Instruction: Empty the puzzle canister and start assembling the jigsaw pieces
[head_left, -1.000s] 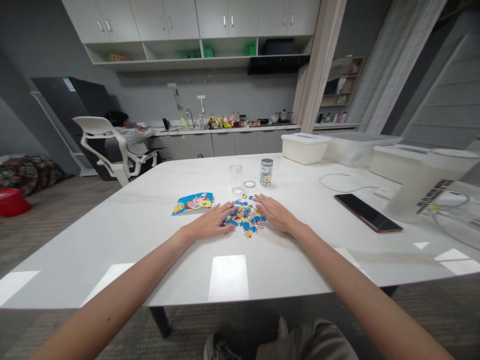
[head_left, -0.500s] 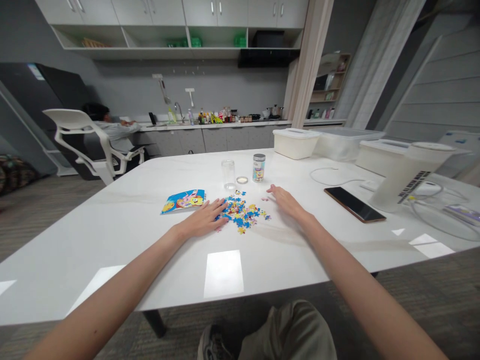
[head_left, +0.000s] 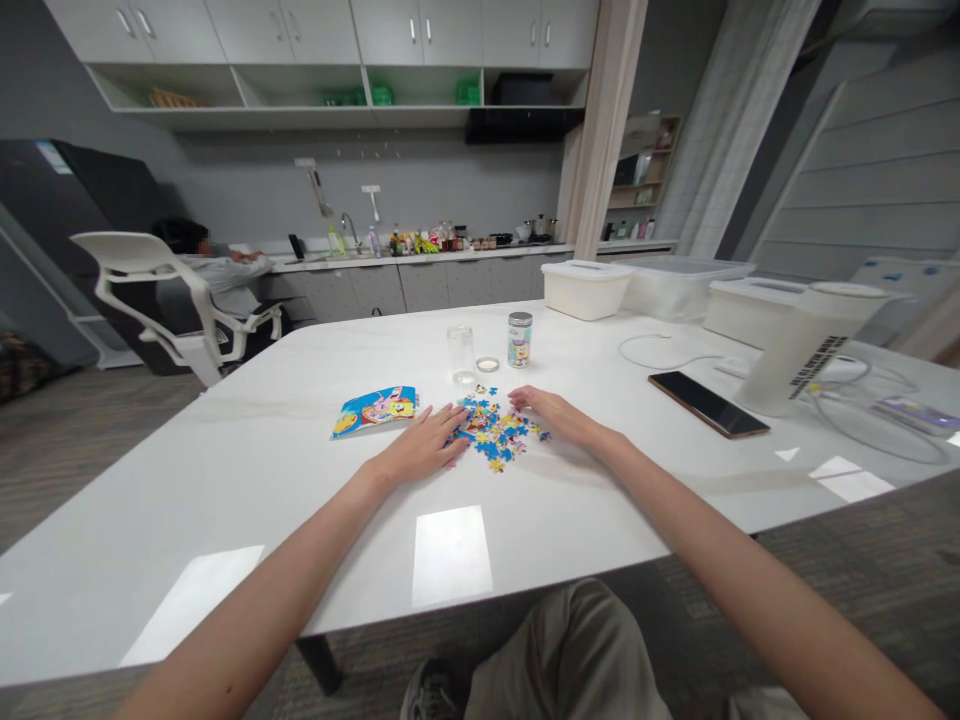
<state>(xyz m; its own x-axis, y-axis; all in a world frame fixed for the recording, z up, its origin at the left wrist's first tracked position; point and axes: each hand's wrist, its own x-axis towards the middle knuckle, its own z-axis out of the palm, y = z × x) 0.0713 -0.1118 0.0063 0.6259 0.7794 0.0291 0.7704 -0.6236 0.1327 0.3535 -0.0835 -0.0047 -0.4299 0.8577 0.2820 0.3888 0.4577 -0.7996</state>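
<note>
A heap of small blue, yellow and red puzzle pieces (head_left: pixel 496 432) lies on the white table (head_left: pixel 247 500). My left hand (head_left: pixel 427 443) rests flat at the heap's left edge, fingers spread and open. On the heap's right side, my right hand (head_left: pixel 551 411) lies flat with its fingers stretched over the outer pieces. Neither hand holds anything. A colourful cartoon picture card (head_left: pixel 374 409) lies just left of my left hand. Behind the heap stand a clear empty tube (head_left: pixel 461 354), a small round lid (head_left: pixel 487 365) and a printed puzzle jar (head_left: pixel 519 339).
A black phone (head_left: pixel 708 403) lies to the right, with a white cable (head_left: pixel 660 355), white storage bins (head_left: pixel 589 288) and a white appliance (head_left: pixel 802 345) beyond. A white office chair (head_left: pixel 161 300) and a seated person (head_left: pixel 217 270) are at the far left by the kitchen counter.
My right hand drew back from the heap to the right, then came back onto its right edge. The left hand stayed at the left edge. The view shifted slightly.
</note>
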